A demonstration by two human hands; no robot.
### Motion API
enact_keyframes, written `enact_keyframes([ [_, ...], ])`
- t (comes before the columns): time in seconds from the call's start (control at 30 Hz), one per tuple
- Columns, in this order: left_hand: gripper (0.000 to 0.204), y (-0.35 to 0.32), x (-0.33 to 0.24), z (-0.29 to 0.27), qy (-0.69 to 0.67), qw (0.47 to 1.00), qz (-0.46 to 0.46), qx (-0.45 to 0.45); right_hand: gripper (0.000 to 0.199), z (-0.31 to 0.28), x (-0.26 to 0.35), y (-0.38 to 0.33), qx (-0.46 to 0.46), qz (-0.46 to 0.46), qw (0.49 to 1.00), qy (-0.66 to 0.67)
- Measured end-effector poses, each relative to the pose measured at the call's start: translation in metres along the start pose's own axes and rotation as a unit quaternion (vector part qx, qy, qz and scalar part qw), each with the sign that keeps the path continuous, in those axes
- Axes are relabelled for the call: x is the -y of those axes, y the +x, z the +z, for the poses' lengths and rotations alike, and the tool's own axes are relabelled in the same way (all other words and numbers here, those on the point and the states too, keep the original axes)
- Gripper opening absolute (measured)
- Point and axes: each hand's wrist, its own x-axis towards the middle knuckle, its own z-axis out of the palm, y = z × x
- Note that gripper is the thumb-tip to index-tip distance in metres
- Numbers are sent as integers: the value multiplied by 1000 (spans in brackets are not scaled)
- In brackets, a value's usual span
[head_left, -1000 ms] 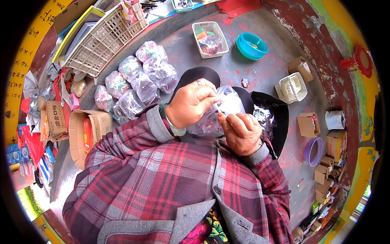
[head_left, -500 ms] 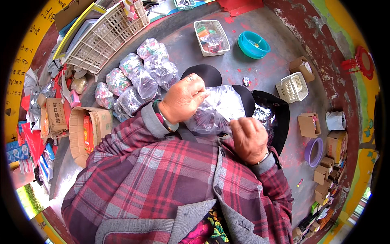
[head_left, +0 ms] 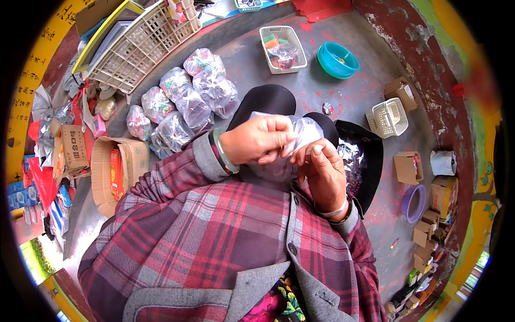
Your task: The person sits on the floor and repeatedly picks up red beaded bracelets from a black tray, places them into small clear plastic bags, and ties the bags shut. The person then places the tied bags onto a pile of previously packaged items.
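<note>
A clear plastic bag [head_left: 308,129] lies over my lap, its lower part partly hidden behind my hands. My left hand [head_left: 256,140] is closed, pinching the gathered plastic between thumb and fingers. Close beside it, my right hand [head_left: 326,174] has its fingers bent and thumb raised, the fingertips pinching the bag's edge near the left fingers. What is inside the bag is hard to make out. By my right knee is a black container or cloth [head_left: 373,161] with shiny wrapped pieces [head_left: 351,153] in it.
Several filled clear bags [head_left: 196,107] are piled on the floor at the left, near an open cardboard box [head_left: 99,177]. Ahead stand a white basket [head_left: 306,61] and a teal basin [head_left: 348,72]. Rightward are another white basket [head_left: 375,124], a purple ring-shaped tub [head_left: 406,206] and cardboard boxes [head_left: 402,166].
My hands have come together over the bag. The left moved right and down, the right turned palm-up toward it. The bag top is now bunched between them.
</note>
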Motion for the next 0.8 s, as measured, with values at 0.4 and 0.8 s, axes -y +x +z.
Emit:
enact_keyframes([
  [0.4, 12, -5, 6, -3, 470, 866, 167, -32, 20, -3, -10, -8, -87, 34, 995, 22],
  [0.8, 13, 3, 10, 10, 417, 889, 184, -50, 7, 13, 22, 22, 12, -288, 812, -507],
])
